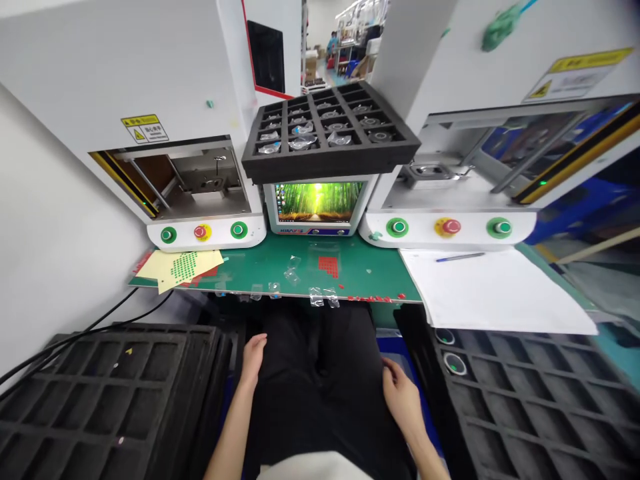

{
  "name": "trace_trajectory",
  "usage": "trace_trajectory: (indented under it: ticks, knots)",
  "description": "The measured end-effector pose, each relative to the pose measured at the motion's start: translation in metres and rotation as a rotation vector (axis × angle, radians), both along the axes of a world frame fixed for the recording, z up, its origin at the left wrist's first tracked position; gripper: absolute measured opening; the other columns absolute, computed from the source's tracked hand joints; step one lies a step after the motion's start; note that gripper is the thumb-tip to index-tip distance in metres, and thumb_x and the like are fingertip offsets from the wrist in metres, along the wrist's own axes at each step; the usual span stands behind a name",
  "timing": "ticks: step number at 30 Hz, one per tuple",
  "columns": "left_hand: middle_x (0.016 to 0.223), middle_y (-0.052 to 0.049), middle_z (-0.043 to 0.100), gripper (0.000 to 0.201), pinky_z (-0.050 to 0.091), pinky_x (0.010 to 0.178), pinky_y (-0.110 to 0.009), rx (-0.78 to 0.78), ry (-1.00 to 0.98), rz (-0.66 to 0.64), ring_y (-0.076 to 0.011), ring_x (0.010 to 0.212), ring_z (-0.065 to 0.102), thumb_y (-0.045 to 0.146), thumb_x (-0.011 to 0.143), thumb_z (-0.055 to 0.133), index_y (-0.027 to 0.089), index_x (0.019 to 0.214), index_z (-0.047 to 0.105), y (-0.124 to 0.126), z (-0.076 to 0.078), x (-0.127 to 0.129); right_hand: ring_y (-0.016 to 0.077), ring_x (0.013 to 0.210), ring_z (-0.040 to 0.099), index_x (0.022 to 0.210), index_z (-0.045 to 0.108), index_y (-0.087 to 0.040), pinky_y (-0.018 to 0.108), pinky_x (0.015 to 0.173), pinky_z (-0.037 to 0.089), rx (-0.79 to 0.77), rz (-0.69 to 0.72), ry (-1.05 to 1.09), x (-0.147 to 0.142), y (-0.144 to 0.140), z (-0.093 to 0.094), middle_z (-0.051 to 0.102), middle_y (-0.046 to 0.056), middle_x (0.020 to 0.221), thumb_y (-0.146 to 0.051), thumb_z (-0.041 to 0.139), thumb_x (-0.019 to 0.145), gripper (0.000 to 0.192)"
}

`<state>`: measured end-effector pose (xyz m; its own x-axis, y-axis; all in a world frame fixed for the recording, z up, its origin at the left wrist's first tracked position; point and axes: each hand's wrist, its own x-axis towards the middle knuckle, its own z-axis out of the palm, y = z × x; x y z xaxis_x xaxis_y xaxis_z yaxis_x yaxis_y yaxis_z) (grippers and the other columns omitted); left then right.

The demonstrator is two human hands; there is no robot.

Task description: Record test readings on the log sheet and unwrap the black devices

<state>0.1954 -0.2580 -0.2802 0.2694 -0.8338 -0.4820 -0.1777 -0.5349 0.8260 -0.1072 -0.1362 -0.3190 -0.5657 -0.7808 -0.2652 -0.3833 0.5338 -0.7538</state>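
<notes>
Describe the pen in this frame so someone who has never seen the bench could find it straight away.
Start at the right-hand white machine with its row of green, red and green buttons. Just below lies a large white paper sheet over the green mat. The blue pen lies across the sheet's top edge, the only slim stick-shaped thing there.

Black-trousered lap (pixel 315 393) (seated, below the bench edge), touched at both sides, empty-handed.
</notes>
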Motion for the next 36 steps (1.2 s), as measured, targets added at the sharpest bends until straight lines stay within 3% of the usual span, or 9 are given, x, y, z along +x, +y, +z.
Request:
trace_trajectory:
  ticks: [3, 6, 8, 11, 15, 20, 27, 36]
  knots:
    - [0.106, -0.012, 0.072, 0.022, 0.045, 0.101, -0.039, 0.012, 0.139, -0.080, -0.0248, 0.108, 0.064, 0.030, 0.077, 0.064, 0.014, 0.091, 0.069, -0.002, 0.016, -0.007, 0.0294, 0.092, 0.069, 0.099, 0.066, -0.016, 0.039, 0.081, 0.053, -0.149, 0.060, 0.108, 0.009, -0.008, 0.041, 0.072, 0.013, 0.101, -0.048, 0.041, 0.083, 0.043]
    - [0.102, -0.014, 0.073, 0.034, 0.048, 0.096, -0.039, 0.053, 0.254, -0.166, -0.0280, 0.101, 0.068, 0.038, 0.067, 0.068, 0.014, 0.090, 0.070, -0.002, 0.027, -0.013, 0.0208, 0.078, 0.070, 0.094, 0.066, -0.018, 0.031, 0.073, 0.053, -0.381, 0.201, 0.274, 0.004, -0.039, 0.083, 0.073, 0.008, 0.089, -0.041, 0.043, 0.091, 0.033]
    - [0.101, -0.015, 0.073, 0.038, 0.048, 0.097, -0.041, 0.072, 0.280, -0.185, -0.0294, 0.100, 0.068, 0.042, 0.063, 0.070, 0.014, 0.088, 0.070, -0.003, 0.027, -0.016, 0.0187, 0.082, 0.069, 0.096, 0.066, -0.018, 0.028, 0.076, 0.052, -0.469, 0.387, 0.431, -0.005, -0.073, 0.106, 0.072, 0.008, 0.091, -0.034, 0.040, 0.096, 0.031]
    - [0.101, -0.015, 0.073, 0.043, 0.045, 0.100, -0.044, 0.092, 0.284, -0.160, -0.0307, 0.102, 0.068, 0.046, 0.059, 0.070, 0.015, 0.088, 0.070, -0.010, 0.020, -0.018, 0.0200, 0.089, 0.066, 0.100, 0.066, -0.017, 0.029, 0.077, 0.050, -0.330, 0.801, 0.672, -0.020, -0.131, 0.126, 0.071, 0.010, 0.097, -0.023, 0.036, 0.098, 0.032]
    - [0.099, -0.017, 0.073, 0.048, 0.044, 0.101, -0.046, 0.139, 0.303, -0.096, -0.0326, 0.102, 0.067, 0.049, 0.054, 0.072, 0.014, 0.087, 0.070, -0.020, 0.010, -0.015, 0.0191, 0.085, 0.063, 0.097, 0.067, -0.015, 0.026, 0.070, 0.045, -0.167, 1.096, 0.720, -0.030, -0.191, 0.131, 0.069, 0.009, 0.091, -0.016, 0.042, 0.095, 0.025]
    - [0.098, -0.016, 0.073, 0.047, 0.045, 0.101, -0.046, 0.177, 0.317, -0.025, -0.0324, 0.101, 0.068, 0.051, 0.057, 0.070, 0.015, 0.088, 0.068, -0.030, 0.006, -0.012, 0.0148, 0.084, 0.063, 0.098, 0.065, -0.018, 0.023, 0.068, 0.041, -0.039, 1.303, 0.686, -0.034, -0.222, 0.134, 0.069, 0.004, 0.093, -0.012, 0.047, 0.092, 0.020]
    - [0.098, -0.016, 0.073, 0.044, 0.045, 0.100, -0.046, 0.185, 0.284, -0.023, -0.0322, 0.101, 0.067, 0.048, 0.059, 0.068, 0.014, 0.088, 0.068, -0.039, 0.004, -0.014, 0.0172, 0.082, 0.066, 0.085, 0.066, -0.016, 0.024, 0.064, 0.037, 0.098, 1.427, 0.680, -0.032, -0.238, 0.142, 0.071, 0.006, 0.093, -0.011, 0.045, 0.092, 0.023]
    - [0.100, -0.015, 0.073, 0.045, 0.044, 0.101, -0.046, 0.208, 0.272, -0.086, -0.0325, 0.103, 0.066, 0.049, 0.058, 0.068, 0.015, 0.088, 0.068, -0.031, -0.002, -0.030, 0.0178, 0.072, 0.065, 0.079, 0.069, -0.017, 0.026, 0.055, 0.029, 0.216, 1.514, 0.709, -0.023, -0.256, 0.153, 0.072, 0.007, 0.082, -0.007, 0.048, 0.085, 0.024]
